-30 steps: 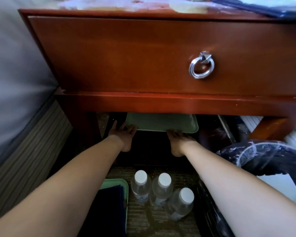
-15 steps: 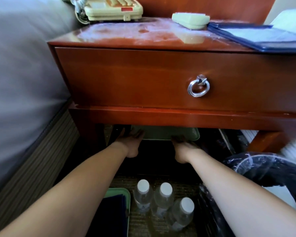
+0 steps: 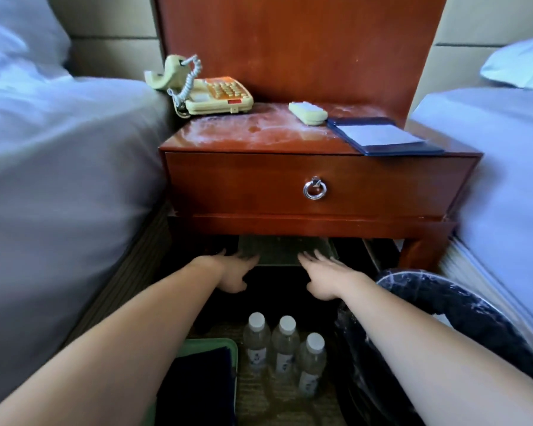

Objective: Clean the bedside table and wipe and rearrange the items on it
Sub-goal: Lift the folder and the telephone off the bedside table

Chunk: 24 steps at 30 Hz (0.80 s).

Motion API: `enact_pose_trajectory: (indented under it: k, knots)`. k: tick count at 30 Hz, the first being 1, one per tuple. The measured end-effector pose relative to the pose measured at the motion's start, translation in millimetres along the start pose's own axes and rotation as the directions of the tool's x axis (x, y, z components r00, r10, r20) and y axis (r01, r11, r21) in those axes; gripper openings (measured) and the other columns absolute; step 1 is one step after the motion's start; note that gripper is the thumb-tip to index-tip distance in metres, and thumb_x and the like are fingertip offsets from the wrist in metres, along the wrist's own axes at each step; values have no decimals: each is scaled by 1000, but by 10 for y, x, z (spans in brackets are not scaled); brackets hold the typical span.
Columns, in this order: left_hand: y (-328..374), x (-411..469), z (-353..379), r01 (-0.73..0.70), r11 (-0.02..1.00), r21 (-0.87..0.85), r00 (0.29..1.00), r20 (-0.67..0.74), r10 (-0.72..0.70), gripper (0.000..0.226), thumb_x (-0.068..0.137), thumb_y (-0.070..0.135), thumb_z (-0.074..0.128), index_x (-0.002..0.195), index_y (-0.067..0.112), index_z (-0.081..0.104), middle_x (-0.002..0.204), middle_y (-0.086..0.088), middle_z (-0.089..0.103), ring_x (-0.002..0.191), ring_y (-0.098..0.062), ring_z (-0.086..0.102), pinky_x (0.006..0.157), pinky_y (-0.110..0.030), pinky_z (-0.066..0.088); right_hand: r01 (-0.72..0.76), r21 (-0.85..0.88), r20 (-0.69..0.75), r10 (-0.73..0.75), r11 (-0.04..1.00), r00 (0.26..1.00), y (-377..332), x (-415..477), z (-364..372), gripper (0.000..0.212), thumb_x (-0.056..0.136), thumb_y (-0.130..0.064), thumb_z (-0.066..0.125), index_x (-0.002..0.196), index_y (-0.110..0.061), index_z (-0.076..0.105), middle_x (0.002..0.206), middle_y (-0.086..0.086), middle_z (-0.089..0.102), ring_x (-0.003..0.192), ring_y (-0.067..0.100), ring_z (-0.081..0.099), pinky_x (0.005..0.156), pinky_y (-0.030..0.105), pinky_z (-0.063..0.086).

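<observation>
The red-brown bedside table point(image 3: 259, 133) has a dusty, smeared top. On it stand a cream telephone point(image 3: 211, 93), a pale remote point(image 3: 308, 113) and a blue folder point(image 3: 382, 138) with a white sheet. In the dark space under the table lies a green tray point(image 3: 285, 249). My left hand point(image 3: 233, 273) reaches to the tray's front left corner with its fingers spread. My right hand point(image 3: 323, 278) reaches to the tray's front edge, fingers straight over its rim. Neither hand grips anything.
Three water bottles point(image 3: 285, 345) stand on the carpet between my arms. A second green tray point(image 3: 211, 345) holding a dark cloth point(image 3: 197, 392) lies at the lower left. A bin with a black bag point(image 3: 450, 315) stands at the right. Beds flank the table; the drawer has a ring pull point(image 3: 314, 189).
The view has tilted up, so the table top and its items now show. The green tray sits deeper in shadow under the table, and both hands have drawn back slightly, fingers spread.
</observation>
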State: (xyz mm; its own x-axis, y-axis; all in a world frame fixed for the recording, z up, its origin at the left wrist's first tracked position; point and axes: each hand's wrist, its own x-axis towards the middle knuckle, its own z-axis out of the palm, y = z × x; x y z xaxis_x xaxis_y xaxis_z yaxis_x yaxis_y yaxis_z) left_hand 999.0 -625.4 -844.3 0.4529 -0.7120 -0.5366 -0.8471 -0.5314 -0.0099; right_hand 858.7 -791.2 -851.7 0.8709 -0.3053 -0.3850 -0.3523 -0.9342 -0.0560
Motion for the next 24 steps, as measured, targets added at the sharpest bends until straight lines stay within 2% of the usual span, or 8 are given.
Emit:
enact_pose_trajectory:
  k: [5, 11, 14, 17, 19, 21, 23, 24]
  knots:
    - [82, -414, -300, 46, 998, -30, 997, -53, -47, 80, 100, 37, 46, 155, 29, -11, 164, -13, 1, 151, -29, 5, 122, -40, 8, 2, 0, -34, -2, 1000, 999, -55, -421, -353, 76, 97, -14, 42, 157, -15, -5, 164, 2, -6, 151, 20, -8, 122, 40, 3]
    - [223, -855, -617, 53, 998, 14, 997, 57, -54, 85, 94, 45, 55, 157, 31, -2, 164, -7, 11, 150, -25, 15, 121, -40, 16, 1, 2, 49, -1, 1000, 999, -76, -1005, -737, 74, 100, -22, 43, 157, -23, -4, 164, 0, -5, 151, 23, 3, 119, 37, 13]
    - [331, -1021, -880, -28, 1000, 4, 1000, 11, 28, 81, 94, 43, 56, 157, 25, 9, 163, -2, 18, 149, -20, 19, 121, -36, 18, 20, -22, -15, -20, 1000, 1000, -26, -1284, -1053, 69, 100, -25, 45, 157, -25, 7, 164, 0, 9, 149, 23, 16, 118, 35, 17]
    - [524, -1213, -1238, -173, 977, -127, 981, -115, 159, 64, 97, 32, 56, 154, 18, 29, 153, 1, 40, 138, -13, 41, 117, -30, 28, 75, 40, -202, -66, 996, 977, 52, -1500, -1397, 55, 96, -24, 48, 150, -29, 36, 152, -4, 43, 139, 20, 39, 113, 36, 32]
    - [655, -1317, -1473, -269, 927, -260, 940, -280, 194, 46, 96, 28, 59, 141, 20, 52, 127, 6, 65, 113, -6, 63, 109, -28, 40, 122, 28, -437, -98, 992, 894, 101, -1603, -1574, 40, 92, -25, 49, 130, -36, 59, 127, -12, 64, 121, 15, 55, 102, 37, 44]
    - [776, -1371, -1674, -334, 889, -311, 867, -471, 161, 34, 95, 25, 61, 129, 23, 62, 110, 11, 70, 98, -6, 69, 100, -26, 47, 82, -21, -648, -76, 996, 758, 162, -1658, -1699, 33, 92, -25, 47, 116, -37, 66, 115, -12, 68, 110, 17, 58, 85, 30, 47]
    - [891, -1360, -1833, -329, 915, -233, 757, -645, 108, 38, 95, 21, 57, 133, 23, 57, 119, 5, 68, 109, -12, 63, 98, -24, 45, 47, 9, -765, -23, 999, 644, 268, -1645, -1784, 34, 92, -21, 48, 120, -31, 63, 120, -4, 65, 110, 23, 57, 83, 34, 49]
    - [946, -1335, -1885, -301, 932, -201, 718, -691, 84, 43, 94, 21, 55, 137, 21, 52, 127, 2, 64, 115, -16, 59, 96, -24, 43, 32, 34, -780, 6, 999, 626, 330, -1629, -1810, 36, 91, -19, 49, 124, -27, 60, 126, -1, 62, 113, 25, 56, 87, 38, 50]
